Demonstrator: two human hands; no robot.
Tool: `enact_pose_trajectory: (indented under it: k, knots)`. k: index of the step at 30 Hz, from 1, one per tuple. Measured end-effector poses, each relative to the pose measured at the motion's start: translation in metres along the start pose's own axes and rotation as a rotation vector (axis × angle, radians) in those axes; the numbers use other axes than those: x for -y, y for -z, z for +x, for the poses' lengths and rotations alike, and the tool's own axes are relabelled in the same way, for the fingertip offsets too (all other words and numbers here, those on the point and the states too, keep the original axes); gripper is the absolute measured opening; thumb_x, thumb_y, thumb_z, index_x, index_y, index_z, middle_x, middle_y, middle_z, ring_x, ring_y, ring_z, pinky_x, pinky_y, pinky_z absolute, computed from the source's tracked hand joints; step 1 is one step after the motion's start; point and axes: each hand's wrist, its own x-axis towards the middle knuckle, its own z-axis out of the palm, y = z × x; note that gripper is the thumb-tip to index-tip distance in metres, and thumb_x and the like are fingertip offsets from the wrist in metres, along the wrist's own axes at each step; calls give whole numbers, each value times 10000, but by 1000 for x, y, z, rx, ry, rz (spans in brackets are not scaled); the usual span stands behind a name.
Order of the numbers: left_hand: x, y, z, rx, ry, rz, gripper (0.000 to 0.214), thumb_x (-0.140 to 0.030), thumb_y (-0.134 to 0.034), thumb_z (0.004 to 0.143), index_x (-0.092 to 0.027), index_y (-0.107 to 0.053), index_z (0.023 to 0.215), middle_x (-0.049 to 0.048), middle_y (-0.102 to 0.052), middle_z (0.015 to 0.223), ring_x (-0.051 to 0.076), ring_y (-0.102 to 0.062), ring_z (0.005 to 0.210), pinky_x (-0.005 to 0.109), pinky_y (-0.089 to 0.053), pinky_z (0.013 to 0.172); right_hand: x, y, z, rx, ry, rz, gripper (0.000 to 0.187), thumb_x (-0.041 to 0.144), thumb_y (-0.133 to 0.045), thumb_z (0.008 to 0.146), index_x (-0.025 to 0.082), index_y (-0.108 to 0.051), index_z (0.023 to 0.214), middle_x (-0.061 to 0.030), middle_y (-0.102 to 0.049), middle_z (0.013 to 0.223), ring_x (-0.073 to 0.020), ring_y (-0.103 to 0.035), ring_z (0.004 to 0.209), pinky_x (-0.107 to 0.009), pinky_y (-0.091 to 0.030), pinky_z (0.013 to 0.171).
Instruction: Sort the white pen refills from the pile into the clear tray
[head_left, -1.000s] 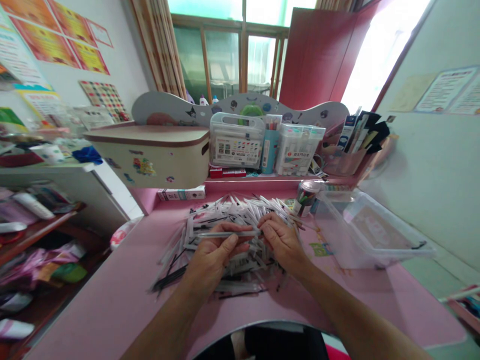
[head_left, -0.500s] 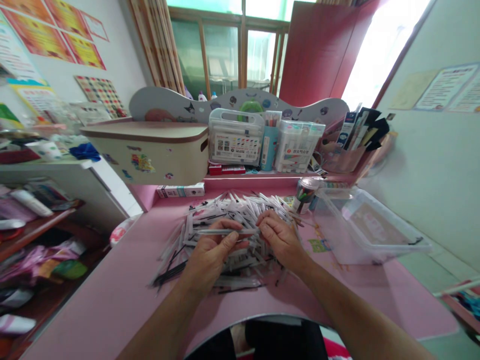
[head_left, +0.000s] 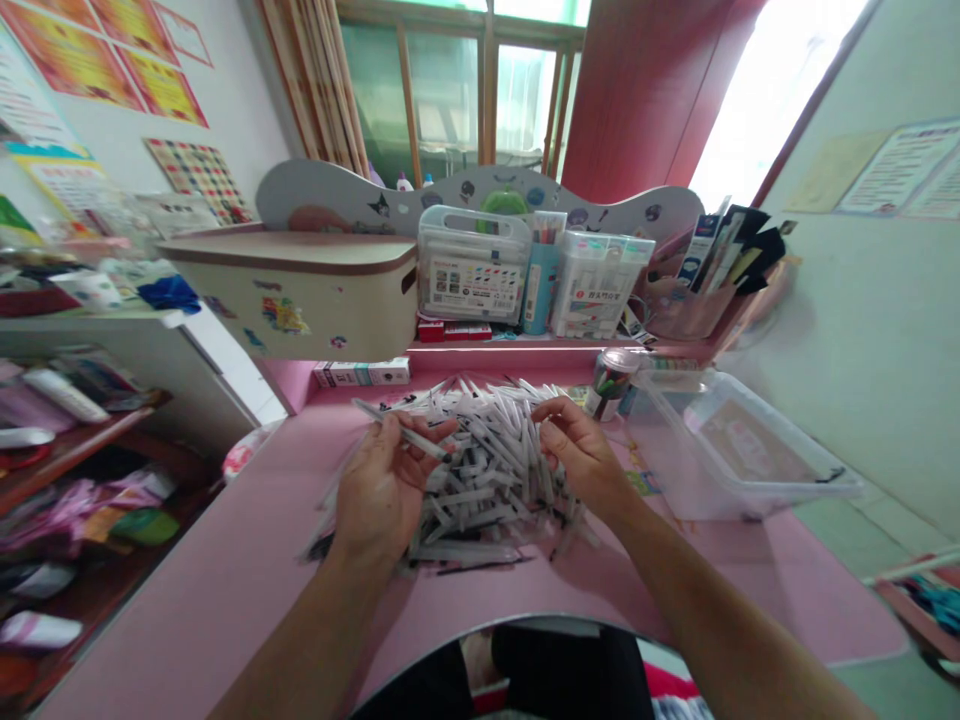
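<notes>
My left hand (head_left: 382, 490) is closed around a slim, whitish pen (head_left: 409, 435), its palm turned partly up. The pen slants, its dark-ended tip pointing down to the right. Over the right side of a heap of pens (head_left: 487, 470), my right hand (head_left: 577, 455) has its fingers curved and slightly apart, and nothing shows clearly between them. Pale barrels and thin dark pieces lie jumbled together in the heap, on the pink desk (head_left: 247, 570) between and beyond my hands.
A clear plastic bin (head_left: 750, 500) stands at the right. A transparent jar (head_left: 611, 385) is behind the heap. On the back shelf are a lidded beige box (head_left: 315, 310), a marker case (head_left: 472, 275), another marker box (head_left: 604, 290) and a pen holder (head_left: 690, 300).
My hands have moved apart. The pen both hands were at is now only in my left hand, shifted left and tilted; my right hand has moved slightly up and right.
</notes>
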Motion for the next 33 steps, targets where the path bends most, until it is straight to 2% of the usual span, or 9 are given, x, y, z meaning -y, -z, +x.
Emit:
enact_pose_trajectory:
  k: [4, 7, 11, 15, 20, 24, 28, 31, 33]
  knots:
    - [-4, 4, 5, -52, 30, -47, 149, -299, -598, 875, -170, -570, 804, -31, -590, 645, 89, -578, 490, 174, -461, 435, 2, 7, 5, -101, 133, -163, 113, 247, -577, 871, 213, -583, 979, 3, -537, 857, -120, -473, 688, -252, -389, 640]
    - [-4, 6, 5, -32, 19, -23, 158, -308, -544, 905, -175, -581, 829, -53, -509, 543, 56, -405, 374, 151, -314, 363, 3, 8, 6, -9, 207, -345, 61, 162, -577, 856, 198, -620, 879, -12, -541, 869, -127, -487, 706, -272, -398, 677]
    - [-3, 4, 2, 3, 19, 66, 175, -326, -564, 885, -162, -611, 849, -60, -467, 500, 48, -337, 355, 152, -259, 365, 0, -2, 1, 240, 302, -573, 133, 95, -607, 837, 194, -689, 874, -46, -567, 915, -179, -530, 853, -319, -419, 769]
    - [-2, 2, -1, 55, 22, 170, 193, -304, -566, 849, -140, -653, 904, -52, -480, 505, 49, -327, 369, 161, -256, 379, -5, -18, -5, 270, 378, -747, 243, 98, -657, 817, 211, -720, 1023, -84, -566, 995, -228, -507, 926, -374, -429, 810]
    - [-2, 1, -6, 113, -37, 272, 241, -277, -541, 843, -140, -679, 986, -48, -489, 519, 58, -340, 403, 167, -267, 401, -8, -31, -6, 289, 359, -849, 236, 97, -681, 801, 206, -739, 1001, -100, -574, 1012, -254, -494, 941, -403, -431, 809]
    - [1, 3, -10, 161, -45, 317, 265, -291, -582, 847, -168, -687, 1056, -49, -489, 544, 65, -369, 449, 159, -284, 428, -11, -33, -5, 251, 360, -812, 183, 71, -637, 815, 187, -732, 920, -106, -579, 986, -254, -488, 935, -405, -427, 812]
    - [3, 6, -13, 247, 7, 395, 315, -345, -627, 859, -213, -685, 1139, -41, -520, 601, 82, -427, 509, 166, -344, 483, -7, -28, -3, 178, 338, -593, 175, 70, -592, 824, 179, -680, 929, -91, -608, 987, -233, -519, 946, -390, -428, 850]
    - [2, 5, -14, 321, 25, 560, 305, -360, -659, 846, -215, -727, 1106, -16, -569, 631, 113, -486, 544, 199, -397, 518, -3, -18, -1, 104, 154, -279, 125, 151, -548, 872, 198, -633, 951, -17, -611, 801, -160, -551, 734, -298, -447, 697]
    - [2, 4, -15, 371, -43, 705, 251, -324, -670, 841, -226, -762, 1053, 19, -648, 711, 167, -588, 674, 245, -475, 647, 0, -11, 0, 37, 6, -57, 126, 231, -519, 901, 212, -620, 974, 32, -549, 660, -127, -502, 572, -254, -396, 557]
